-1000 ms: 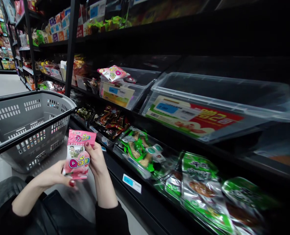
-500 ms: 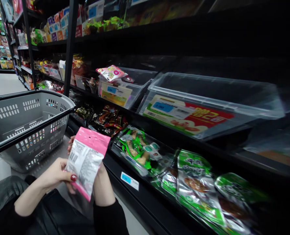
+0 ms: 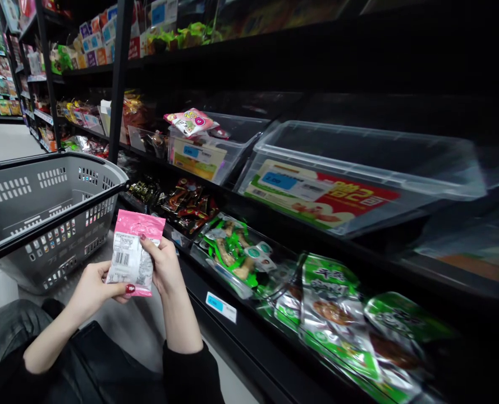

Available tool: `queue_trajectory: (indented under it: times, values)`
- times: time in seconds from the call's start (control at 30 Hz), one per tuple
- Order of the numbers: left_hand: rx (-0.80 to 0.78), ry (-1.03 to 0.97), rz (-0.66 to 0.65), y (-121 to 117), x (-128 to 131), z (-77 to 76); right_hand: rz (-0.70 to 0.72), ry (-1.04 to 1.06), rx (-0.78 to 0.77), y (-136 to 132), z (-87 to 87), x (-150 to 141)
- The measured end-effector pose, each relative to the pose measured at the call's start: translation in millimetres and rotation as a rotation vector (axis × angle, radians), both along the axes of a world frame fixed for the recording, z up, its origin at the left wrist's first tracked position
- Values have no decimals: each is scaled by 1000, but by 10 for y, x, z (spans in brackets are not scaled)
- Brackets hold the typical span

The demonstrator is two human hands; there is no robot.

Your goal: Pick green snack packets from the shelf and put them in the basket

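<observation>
Both my hands hold one pink and white snack packet (image 3: 131,255) in front of me, its printed back with a barcode facing me. My left hand (image 3: 92,286) pinches its lower left corner, thumb on the packet. My right hand (image 3: 164,268) grips its right edge with the fingers curled round it. A grey plastic shopping basket (image 3: 42,207) with a black handle hangs just left of the packet. More packets of the same pink kind lie on a clear bin (image 3: 190,122) on the middle shelf.
Black store shelves run along the right. A large clear bin (image 3: 358,174) with a red and green label juts out. Below lie green snack packs (image 3: 333,308), green-wrapped packs (image 3: 232,252) and dark red packs (image 3: 188,205). The aisle floor (image 3: 5,143) opens at the left.
The packet was turned over from its cartoon front to its printed back, then brought upright and closer between both hands. The view shifted slightly.
</observation>
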State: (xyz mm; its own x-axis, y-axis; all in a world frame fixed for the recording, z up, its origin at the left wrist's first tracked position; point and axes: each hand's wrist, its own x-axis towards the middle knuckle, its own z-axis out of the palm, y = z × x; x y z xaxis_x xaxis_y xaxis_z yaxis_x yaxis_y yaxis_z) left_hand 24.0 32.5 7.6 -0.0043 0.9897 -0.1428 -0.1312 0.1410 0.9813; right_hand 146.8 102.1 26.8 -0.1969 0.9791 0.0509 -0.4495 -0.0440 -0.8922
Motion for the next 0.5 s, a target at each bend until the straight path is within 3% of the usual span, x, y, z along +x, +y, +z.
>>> queue_trajectory:
  times: [0.3,0.5]
  values:
    - [-73,-132,-49,11,-34,-11,-20,-47,-139,121,-203,-49]
    - [-62,-84,-73,12,-44,-16,-12,-21,-68,87,-132,-33]
